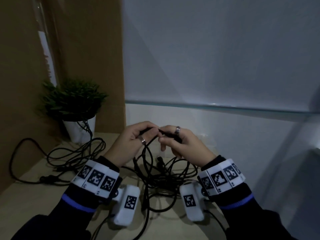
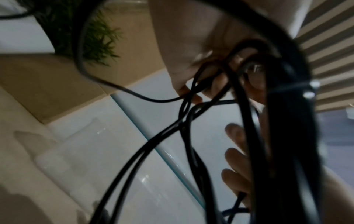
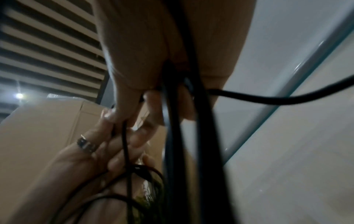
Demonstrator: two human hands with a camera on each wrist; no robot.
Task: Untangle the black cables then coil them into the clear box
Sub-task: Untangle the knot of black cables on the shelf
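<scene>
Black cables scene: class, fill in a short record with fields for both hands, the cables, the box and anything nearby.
left hand: grips a cable, raised above the table
right hand: pinches a cable, close to the left
cables: black, tangled, hanging from both hands to the table
clear box: faintly visible behind the hands; contents cannot be told
plant: white pot, far left

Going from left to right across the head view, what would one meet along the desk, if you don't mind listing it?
Loose cable loops → potted plant → left hand → right hand, both hands pinching the black cables.
</scene>
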